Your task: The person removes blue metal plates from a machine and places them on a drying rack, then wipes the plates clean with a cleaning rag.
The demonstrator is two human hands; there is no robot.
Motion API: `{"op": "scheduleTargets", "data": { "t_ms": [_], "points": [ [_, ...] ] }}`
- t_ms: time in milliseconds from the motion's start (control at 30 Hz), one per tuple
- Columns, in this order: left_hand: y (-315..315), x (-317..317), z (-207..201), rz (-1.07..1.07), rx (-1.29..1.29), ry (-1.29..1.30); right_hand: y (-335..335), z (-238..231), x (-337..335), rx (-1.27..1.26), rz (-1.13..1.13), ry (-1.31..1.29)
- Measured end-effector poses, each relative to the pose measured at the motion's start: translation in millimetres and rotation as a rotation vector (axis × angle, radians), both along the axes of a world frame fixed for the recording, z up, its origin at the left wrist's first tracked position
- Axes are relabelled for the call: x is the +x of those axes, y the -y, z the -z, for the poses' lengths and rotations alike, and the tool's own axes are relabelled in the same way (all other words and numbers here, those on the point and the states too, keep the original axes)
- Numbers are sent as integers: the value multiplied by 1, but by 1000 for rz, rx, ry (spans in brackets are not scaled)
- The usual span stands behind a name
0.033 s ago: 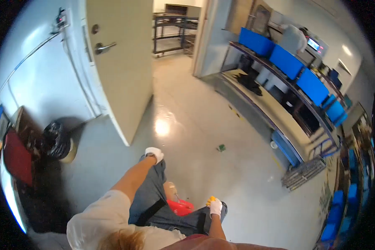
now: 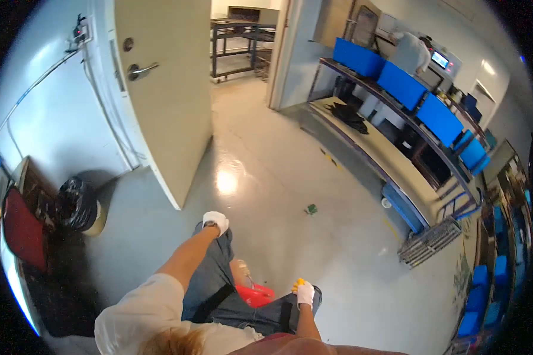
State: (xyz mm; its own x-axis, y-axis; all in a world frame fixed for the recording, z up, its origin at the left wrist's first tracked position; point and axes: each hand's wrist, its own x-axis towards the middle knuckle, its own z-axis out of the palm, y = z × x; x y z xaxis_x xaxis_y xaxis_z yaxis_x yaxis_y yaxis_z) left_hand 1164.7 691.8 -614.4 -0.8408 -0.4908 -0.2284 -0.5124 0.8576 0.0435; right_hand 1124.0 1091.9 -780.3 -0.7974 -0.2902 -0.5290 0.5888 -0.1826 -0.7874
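My left hand (image 2: 216,222), in a white glove, rests on my left knee, over the dark grey trousers (image 2: 210,278). It looks rounded and its fingers are hidden. By my right knee is my right hand (image 2: 304,293), also in a white glove, with its fingers bent. Yellow shows at those fingers; whether it is the glove's coating or a held thing I cannot make out. Between my legs a bright red thing (image 2: 254,295) lies low, partly covered by the trousers. A small green piece (image 2: 311,209) lies on the floor ahead.
A beige door (image 2: 166,89) stands open ahead on the left, with a dark metal rack (image 2: 237,44) beyond it. A bin with a black bag (image 2: 77,198) is at the left. Blue panels (image 2: 403,86) line a bench (image 2: 361,139) on the right, where another person (image 2: 410,54) stands behind.
The room has shifted slightly left in the picture. Both hands stay at my knees.
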Motion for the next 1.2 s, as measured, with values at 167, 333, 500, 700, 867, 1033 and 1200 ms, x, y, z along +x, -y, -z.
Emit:
{"op": "scheduleTargets", "data": {
  "t_ms": [167, 333, 500, 700, 867, 1033, 1200],
  "points": [
    [-7, -11, -5, -125, -11, -25, 11, -33, 4, 393, -54, -83],
    [-4, -6, -5, -17, -47, 24, 17, -51, 7, 479, -82, -76],
    [-2, -13, 6, -41, -2, 15, 16, -39, 6, 388, -44, -79],
    [-1, -18, 11, -52, -5, 30, 12, -26, 4, 379, -61, -102],
    [3, -7, 7, -17, -30, 3, 14, -28, 2, 422, -91, -105],
    [0, -10, 8, -72, -6, -24, 10, -20, 2, 396, -67, -70],
    [5, -7, 13, -43, -9, -31, 18, -35, 7, 432, -87, -98]
  ]
}}
